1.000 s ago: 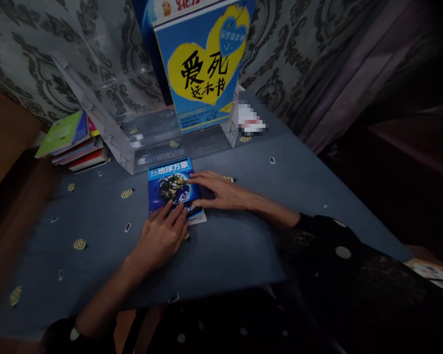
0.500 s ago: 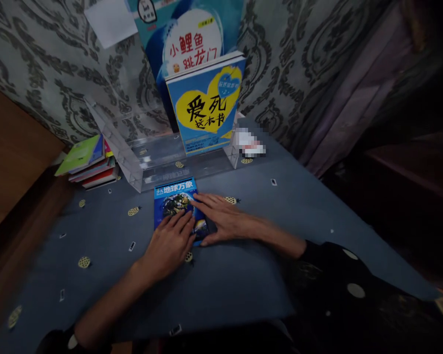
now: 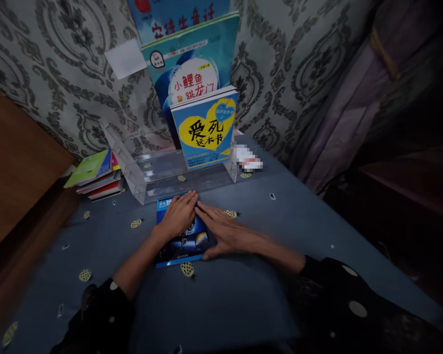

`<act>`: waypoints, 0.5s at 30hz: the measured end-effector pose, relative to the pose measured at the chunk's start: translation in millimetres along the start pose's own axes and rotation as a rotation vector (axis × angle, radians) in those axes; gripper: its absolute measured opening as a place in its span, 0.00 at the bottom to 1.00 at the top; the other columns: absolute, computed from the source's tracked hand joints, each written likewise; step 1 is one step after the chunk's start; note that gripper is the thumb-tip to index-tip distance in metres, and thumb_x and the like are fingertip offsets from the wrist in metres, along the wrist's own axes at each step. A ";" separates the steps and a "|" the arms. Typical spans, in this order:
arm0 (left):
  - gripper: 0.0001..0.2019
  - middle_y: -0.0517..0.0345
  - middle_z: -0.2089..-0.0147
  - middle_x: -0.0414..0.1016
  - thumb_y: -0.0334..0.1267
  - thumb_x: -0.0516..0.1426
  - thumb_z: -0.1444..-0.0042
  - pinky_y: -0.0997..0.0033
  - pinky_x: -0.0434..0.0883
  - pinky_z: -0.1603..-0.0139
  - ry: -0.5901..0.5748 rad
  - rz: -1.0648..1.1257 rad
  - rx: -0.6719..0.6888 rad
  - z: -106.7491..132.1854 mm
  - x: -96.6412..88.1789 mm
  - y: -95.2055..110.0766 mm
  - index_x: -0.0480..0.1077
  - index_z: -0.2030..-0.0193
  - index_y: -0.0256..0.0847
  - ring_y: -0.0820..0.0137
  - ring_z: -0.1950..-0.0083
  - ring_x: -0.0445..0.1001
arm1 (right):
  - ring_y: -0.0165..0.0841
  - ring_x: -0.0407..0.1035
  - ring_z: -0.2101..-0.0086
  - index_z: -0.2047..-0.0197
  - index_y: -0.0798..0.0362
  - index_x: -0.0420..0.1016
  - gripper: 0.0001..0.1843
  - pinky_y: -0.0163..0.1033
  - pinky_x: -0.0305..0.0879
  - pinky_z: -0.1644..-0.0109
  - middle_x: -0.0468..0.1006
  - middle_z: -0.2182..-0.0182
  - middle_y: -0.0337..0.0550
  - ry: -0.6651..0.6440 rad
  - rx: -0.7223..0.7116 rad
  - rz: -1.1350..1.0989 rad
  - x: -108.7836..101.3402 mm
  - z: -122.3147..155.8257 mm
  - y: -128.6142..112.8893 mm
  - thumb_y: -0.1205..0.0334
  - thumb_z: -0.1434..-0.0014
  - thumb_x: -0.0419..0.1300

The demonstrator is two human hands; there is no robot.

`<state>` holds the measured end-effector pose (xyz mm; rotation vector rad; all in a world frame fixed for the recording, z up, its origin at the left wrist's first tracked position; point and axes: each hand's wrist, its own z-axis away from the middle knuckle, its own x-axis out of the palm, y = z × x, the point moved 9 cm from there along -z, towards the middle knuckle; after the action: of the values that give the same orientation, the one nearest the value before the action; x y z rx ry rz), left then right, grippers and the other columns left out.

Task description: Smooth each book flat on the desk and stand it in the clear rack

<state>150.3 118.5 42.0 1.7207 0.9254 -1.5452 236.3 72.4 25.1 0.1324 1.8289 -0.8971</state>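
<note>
A dark blue book (image 3: 182, 244) with a planet picture on its cover lies flat on the table, just in front of a clear plastic rack. My left hand (image 3: 179, 214) rests flat on the upper part of the cover, fingers stretched toward the top right corner and hiding most of the title. Along the book's right edge lies my right hand (image 3: 225, 228), fingers extended and thumb near the lower right corner. The fingertips of both hands come close together there. Neither hand grips the book.
The clear rack (image 3: 206, 181) holds several upright books, a blue one with a yellow heart (image 3: 206, 130) in front. At the left, a stack of books (image 3: 96, 172) lies on the blue tablecloth (image 3: 273, 236). A blurred white item (image 3: 248, 160) sits right of the rack.
My left hand has slid up the cover from its lower part to the top, uncovering the bottom pictures. My right hand stays by the right edge. The view has tilted upward.
</note>
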 end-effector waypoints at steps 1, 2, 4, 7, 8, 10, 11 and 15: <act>0.23 0.42 0.28 0.60 0.33 0.48 0.33 0.50 0.61 0.31 -0.001 0.007 0.001 0.5 1.2 -0.9 0.61 0.32 0.33 0.57 0.28 0.60 | 0.55 0.42 0.29 0.24 0.61 0.37 0.69 0.57 0.45 0.27 0.43 0.26 0.63 -0.002 0.000 0.005 0.9 -0.1 0.8 0.30 0.52 0.65; 0.24 0.42 0.27 0.59 0.33 0.48 0.33 0.50 0.60 0.31 -0.003 0.017 0.002 2.1 2.3 -1.4 0.61 0.32 0.34 0.58 0.27 0.59 | 0.55 0.42 0.29 0.24 0.61 0.37 0.68 0.57 0.45 0.27 0.43 0.26 0.63 -0.007 0.002 0.009 1.9 -0.4 1.7 0.30 0.52 0.65; 0.24 0.43 0.27 0.58 0.35 0.47 0.32 0.51 0.58 0.29 -0.005 0.042 0.003 8.8 3.6 -2.6 0.59 0.30 0.34 0.60 0.26 0.57 | 0.56 0.42 0.29 0.24 0.60 0.39 0.68 0.59 0.45 0.27 0.44 0.26 0.63 -0.022 0.009 0.015 4.1 -1.5 3.0 0.29 0.52 0.64; 0.25 0.44 0.26 0.57 0.41 0.46 0.30 0.51 0.55 0.27 0.018 0.072 -0.030 25.2 1.9 -10.8 0.57 0.29 0.36 0.62 0.25 0.55 | 0.56 0.42 0.29 0.24 0.62 0.41 0.69 0.58 0.45 0.27 0.45 0.27 0.64 -0.050 0.023 0.019 6.3 -3.2 3.6 0.28 0.53 0.65; 0.25 0.44 0.26 0.57 0.43 0.45 0.29 0.51 0.55 0.27 0.028 0.076 -0.056 31.6 1.0 -16.3 0.56 0.29 0.36 0.62 0.25 0.55 | 0.56 0.42 0.29 0.24 0.63 0.41 0.69 0.58 0.45 0.27 0.44 0.27 0.65 -0.062 0.030 0.022 7.0 -3.4 3.8 0.28 0.53 0.65; 0.26 0.44 0.26 0.57 0.45 0.45 0.29 0.50 0.54 0.27 0.042 0.073 -0.131 44.5 -0.3 -30.5 0.57 0.29 0.37 0.61 0.25 0.55 | 0.56 0.42 0.29 0.25 0.64 0.42 0.69 0.57 0.44 0.27 0.44 0.27 0.65 -0.081 0.047 0.027 7.9 -3.0 4.9 0.28 0.53 0.65; 0.26 0.43 0.26 0.57 0.45 0.45 0.29 0.50 0.55 0.27 0.047 0.068 -0.173 50.6 -0.6 -38.4 0.57 0.29 0.37 0.61 0.25 0.55 | 0.56 0.41 0.29 0.24 0.63 0.42 0.69 0.57 0.44 0.27 0.43 0.27 0.65 -0.087 0.053 0.029 8.2 -2.5 5.6 0.28 0.54 0.65; 0.26 0.42 0.26 0.56 0.45 0.46 0.30 0.50 0.55 0.27 0.073 0.061 -0.305 68.3 -0.1 -61.7 0.57 0.29 0.35 0.59 0.24 0.53 | 0.56 0.41 0.29 0.24 0.60 0.39 0.70 0.59 0.44 0.27 0.42 0.26 0.63 -0.094 0.038 0.027 8.7 -4.2 8.1 0.28 0.53 0.65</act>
<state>61.5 95.5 34.7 1.5786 1.0744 -1.2362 233.2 78.2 14.3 0.1366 1.7199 -0.9052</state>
